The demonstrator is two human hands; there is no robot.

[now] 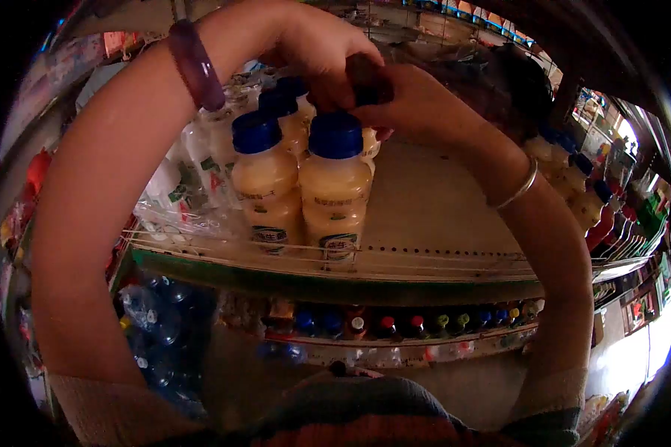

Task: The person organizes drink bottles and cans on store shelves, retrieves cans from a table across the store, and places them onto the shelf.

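Note:
Two bottles of pale yellow drink with blue caps, a left bottle [265,182] and a right bottle [335,194], stand upright at the shelf's front edge. More capped bottles [294,119] of the same kind are behind them. Above and behind the right bottle, my left hand [317,56] reaches in with curled fingers. My right hand [425,104] meets it from the other side, its fingers also closed. Between them is a dark, shadowed thing [369,78], possibly a bottle's cap; its kind is unclear. Part of a yellow bottle shows just below my right fingers.
The shelf [447,201] has a wire rail along its green front edge. Plastic-wrapped white bottles [201,164] are at left. More yellow bottles [574,175] stand at far right. Below, a lower shelf holds several bottles with coloured caps [388,324]; large clear blue bottles [164,320] are at lower left.

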